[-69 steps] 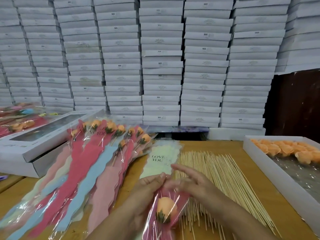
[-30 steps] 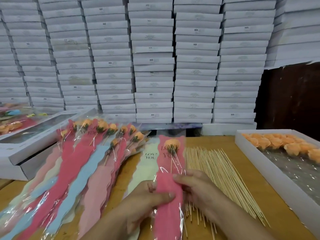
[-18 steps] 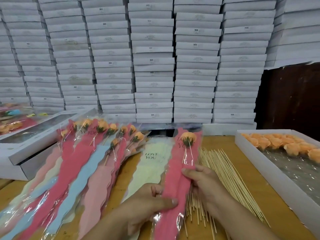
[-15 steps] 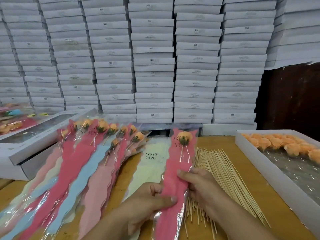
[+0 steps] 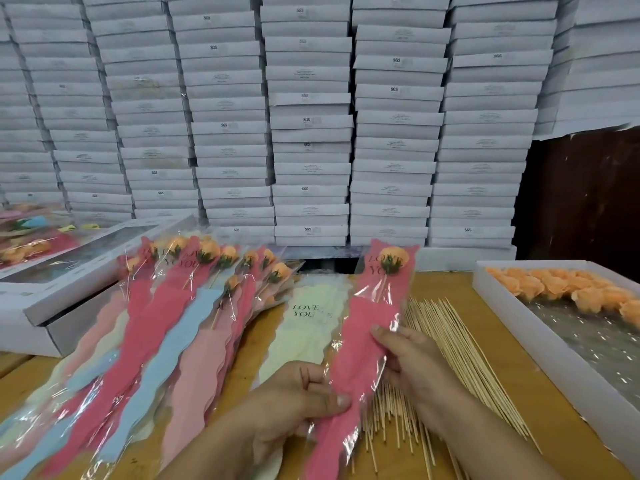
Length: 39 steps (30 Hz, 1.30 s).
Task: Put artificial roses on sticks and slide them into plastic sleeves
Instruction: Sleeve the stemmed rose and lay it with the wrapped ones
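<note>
White box stacks (image 5: 311, 116) filling the back. Bench (image 5: 485, 358) carrying finished sleeves (image 5: 166, 327), sticks (image 5: 446, 351), rose tray (image 5: 540, 341). Both grips clamping the pink sleeve (image 5: 360, 348) above the bench: left hand (image 5: 294, 400) pinching low, right hand (image 5: 412, 362) gripping mid-edge. Orange rose (image 5: 393, 258) sitting inside at its top.

Single head-worn wide-angle cam, looking fwd and down from just above the wooden table (image 5: 491, 344), close in. Near edge of frame cuts both forearms; left hand (image 5: 294, 396) and right hand (image 5: 412, 362) sit low-centre. Upper half faces a wall of stacked white boxes (image 5: 311, 126) behind the table. Edges bowed by the lens. No 2nd view, so no overlap.
</note>
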### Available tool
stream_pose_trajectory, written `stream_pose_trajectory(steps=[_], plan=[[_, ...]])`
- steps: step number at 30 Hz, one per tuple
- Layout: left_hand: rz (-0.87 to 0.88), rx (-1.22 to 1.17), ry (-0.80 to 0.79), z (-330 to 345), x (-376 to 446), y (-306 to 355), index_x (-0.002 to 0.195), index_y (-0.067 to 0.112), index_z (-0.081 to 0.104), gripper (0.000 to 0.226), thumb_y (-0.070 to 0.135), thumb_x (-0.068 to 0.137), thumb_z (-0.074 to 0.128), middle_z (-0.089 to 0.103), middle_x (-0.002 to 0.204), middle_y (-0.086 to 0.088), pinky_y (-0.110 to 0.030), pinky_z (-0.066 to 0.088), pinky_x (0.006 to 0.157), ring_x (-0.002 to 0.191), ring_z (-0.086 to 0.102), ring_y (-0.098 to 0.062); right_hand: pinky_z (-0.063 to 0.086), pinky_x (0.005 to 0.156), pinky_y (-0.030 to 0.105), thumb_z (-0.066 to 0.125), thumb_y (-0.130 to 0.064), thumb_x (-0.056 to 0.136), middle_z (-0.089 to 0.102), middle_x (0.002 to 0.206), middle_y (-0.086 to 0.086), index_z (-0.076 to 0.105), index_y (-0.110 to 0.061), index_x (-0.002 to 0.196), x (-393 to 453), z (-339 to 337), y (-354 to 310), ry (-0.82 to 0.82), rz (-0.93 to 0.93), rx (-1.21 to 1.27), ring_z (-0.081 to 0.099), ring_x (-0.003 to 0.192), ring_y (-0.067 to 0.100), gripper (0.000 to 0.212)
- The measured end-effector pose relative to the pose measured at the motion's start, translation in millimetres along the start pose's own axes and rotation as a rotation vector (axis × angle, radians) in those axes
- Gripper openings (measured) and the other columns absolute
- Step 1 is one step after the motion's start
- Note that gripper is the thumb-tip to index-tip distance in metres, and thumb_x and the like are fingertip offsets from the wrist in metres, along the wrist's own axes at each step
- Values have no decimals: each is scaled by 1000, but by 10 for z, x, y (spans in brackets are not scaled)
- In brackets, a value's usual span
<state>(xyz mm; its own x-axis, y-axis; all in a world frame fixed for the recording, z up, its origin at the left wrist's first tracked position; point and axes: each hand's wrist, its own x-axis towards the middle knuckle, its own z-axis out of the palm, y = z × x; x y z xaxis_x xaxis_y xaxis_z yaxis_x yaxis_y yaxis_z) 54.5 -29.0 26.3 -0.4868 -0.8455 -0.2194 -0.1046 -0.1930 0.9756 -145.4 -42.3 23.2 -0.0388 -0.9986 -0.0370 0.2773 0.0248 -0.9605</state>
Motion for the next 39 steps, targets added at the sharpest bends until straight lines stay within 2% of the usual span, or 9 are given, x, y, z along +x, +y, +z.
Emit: stream_pose_trajectory(steps=[4,9,15,17,22,28,31,34,39], plan=[[69,-72,155,-189,-51,135,93,3,74,29,14,68,83,74,84,-14,-32,58,61,69,69,-21,56,58,27,60,-25,96,77,91,10,68,-10,107,31,-50,-49,28,-17,35,71,70,18,21],[165,13,330,-641,-193,398,76,12,76,10,18,70,80,72,79,-12,-26,53,52,63,67,-20,54,54,27,55,-22,99,77,95,13,66,-7,111,100,-161,-62,63,2,60,70,71,20,22],[154,121,771,-1344,-340,515,131,8,53,53,-1,84,76,75,84,-8,-23,58,56,65,69,-16,53,52,26,56,-20,98,77,95,12,67,-9,110,136,-176,-22,72,-3,47,71,68,18,19],[131,111,839,-1536,-412,475,129,5,56,48,-6,85,72,72,71,-10,-21,57,53,52,65,-14,53,51,25,56,-19,98,77,94,12,67,-10,110,143,-177,-18,73,-7,41,71,67,17,19],[16,461,1099,-1892,-566,297,141,5,50,59,-1,87,73,59,69,-13,-29,44,53,58,53,-26,53,51,24,54,-17,98,77,93,10,67,-11,110,154,-181,-16,77,-7,31,71,67,16,18],[-10,1166,1146,-2090,-542,-39,148,13,43,56,13,94,60,54,132,-28,-52,49,87,108,59,-48,53,54,27,51,-12,98,77,92,11,67,-11,109,124,-168,-25,85,-14,12,70,68,17,19],[-48,1218,1075,-2135,-403,-202,141,6,50,42,20,102,48,47,140,-28,-55,42,103,122,50,-48,53,55,27,51,-10,98,77,91,11,67,-10,109,108,-162,-43,87,-17,9,69,68,17,19],[-257,1214,957,-2145,-305,-339,159,18,20,58,42,107,24,16,167,-11,-49,24,120,150,22,-35,53,55,27,50,-9,98,77,91,11,66,-10,109,105,-155,-57,87,-17,10,69,67,17,19],[-246,1149,1041,-2046,-299,-312,160,27,14,61,51,104,21,10,169,-2,-54,22,118,150,21,-35,53,54,26,49,-7,97,77,89,11,67,-10,109,93,-143,-73,87,-19,11,68,64,15,21]])
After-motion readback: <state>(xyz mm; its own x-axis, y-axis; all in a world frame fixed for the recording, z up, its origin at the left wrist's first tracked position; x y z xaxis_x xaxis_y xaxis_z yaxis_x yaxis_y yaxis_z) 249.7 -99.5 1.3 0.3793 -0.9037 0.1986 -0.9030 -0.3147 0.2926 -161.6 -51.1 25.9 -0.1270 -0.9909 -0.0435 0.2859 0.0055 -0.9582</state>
